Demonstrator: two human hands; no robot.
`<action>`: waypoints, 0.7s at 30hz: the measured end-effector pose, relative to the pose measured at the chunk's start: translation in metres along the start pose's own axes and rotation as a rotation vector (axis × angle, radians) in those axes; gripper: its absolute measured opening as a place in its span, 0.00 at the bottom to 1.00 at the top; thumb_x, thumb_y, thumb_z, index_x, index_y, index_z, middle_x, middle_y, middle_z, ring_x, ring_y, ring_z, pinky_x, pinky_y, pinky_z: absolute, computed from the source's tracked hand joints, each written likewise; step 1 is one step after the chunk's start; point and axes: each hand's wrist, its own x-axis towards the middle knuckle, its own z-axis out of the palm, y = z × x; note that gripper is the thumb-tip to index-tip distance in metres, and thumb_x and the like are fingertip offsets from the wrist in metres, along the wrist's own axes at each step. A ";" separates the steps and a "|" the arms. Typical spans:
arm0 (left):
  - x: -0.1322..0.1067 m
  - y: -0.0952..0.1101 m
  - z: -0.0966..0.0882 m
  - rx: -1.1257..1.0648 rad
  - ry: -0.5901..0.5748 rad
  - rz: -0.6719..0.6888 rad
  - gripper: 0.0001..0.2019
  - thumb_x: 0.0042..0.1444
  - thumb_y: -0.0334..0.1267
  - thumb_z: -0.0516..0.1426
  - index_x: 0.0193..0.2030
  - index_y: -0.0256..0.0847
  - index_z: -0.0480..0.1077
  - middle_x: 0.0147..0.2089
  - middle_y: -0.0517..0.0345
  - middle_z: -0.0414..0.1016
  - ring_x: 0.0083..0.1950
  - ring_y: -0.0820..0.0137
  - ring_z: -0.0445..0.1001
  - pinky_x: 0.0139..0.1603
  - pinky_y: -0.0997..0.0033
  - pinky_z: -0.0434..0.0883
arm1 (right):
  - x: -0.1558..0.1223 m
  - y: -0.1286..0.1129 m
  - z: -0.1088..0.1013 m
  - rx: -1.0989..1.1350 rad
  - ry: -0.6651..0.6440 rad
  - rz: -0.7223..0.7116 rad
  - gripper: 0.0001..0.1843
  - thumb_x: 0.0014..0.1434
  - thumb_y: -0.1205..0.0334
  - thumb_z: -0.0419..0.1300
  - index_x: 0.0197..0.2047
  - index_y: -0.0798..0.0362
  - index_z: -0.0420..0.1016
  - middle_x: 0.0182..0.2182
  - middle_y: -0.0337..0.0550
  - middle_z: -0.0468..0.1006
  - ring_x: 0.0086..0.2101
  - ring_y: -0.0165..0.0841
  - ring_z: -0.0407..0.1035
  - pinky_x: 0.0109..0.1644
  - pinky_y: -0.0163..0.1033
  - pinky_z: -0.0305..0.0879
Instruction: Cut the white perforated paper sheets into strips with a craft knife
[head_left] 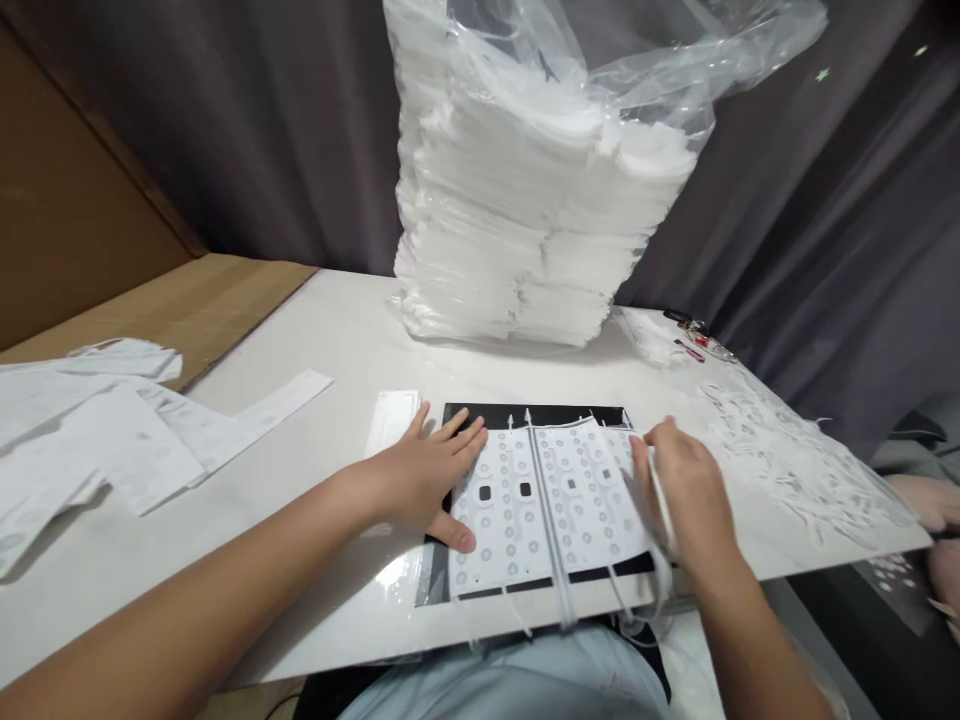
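Observation:
My left hand (427, 485) lies with fingers spread on the left edge of a white printed sheet (499, 545) and the black board (465, 412) under it. The sheet carries rows of grey circles and small dark squares. Thin white cords (551, 530) run up and down over the middle, with ends hanging past the table's front edge. At the right edge, my right hand (686, 490) is closed on a white cord (664, 510), which loops down below the hand. Its fingertips are close to a raised printed flap (611, 470); whether they touch it is hard to tell.
A plastic bag of stacked white sheets (525, 220) stands behind the board. Printed white strips (135, 430) are piled at the left beside cardboard (172, 300). Loose white cords (787, 460) cover the right side. Another person's hand (926, 500) shows at the far right.

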 end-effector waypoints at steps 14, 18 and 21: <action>0.000 0.018 0.002 -0.017 0.045 0.177 0.46 0.58 0.65 0.47 0.72 0.38 0.33 0.72 0.41 0.27 0.72 0.48 0.33 0.68 0.46 0.47 | 0.001 -0.017 0.033 0.736 -0.460 0.355 0.13 0.58 0.56 0.57 0.24 0.50 0.66 0.52 0.52 0.75 0.54 0.40 0.68 0.57 0.48 0.61; 0.001 0.022 0.003 -0.011 0.000 0.126 0.45 0.58 0.65 0.45 0.72 0.37 0.35 0.72 0.41 0.27 0.72 0.48 0.32 0.68 0.44 0.44 | 0.001 -0.019 0.030 0.724 -0.469 0.359 0.12 0.58 0.57 0.57 0.24 0.50 0.67 0.53 0.52 0.75 0.55 0.41 0.68 0.58 0.50 0.60; 0.000 0.021 0.005 -0.006 0.001 0.111 0.45 0.57 0.66 0.45 0.72 0.38 0.36 0.72 0.43 0.28 0.72 0.49 0.32 0.69 0.44 0.43 | 0.001 -0.020 0.030 0.720 -0.465 0.356 0.12 0.58 0.57 0.58 0.24 0.50 0.67 0.52 0.52 0.76 0.55 0.41 0.68 0.58 0.51 0.60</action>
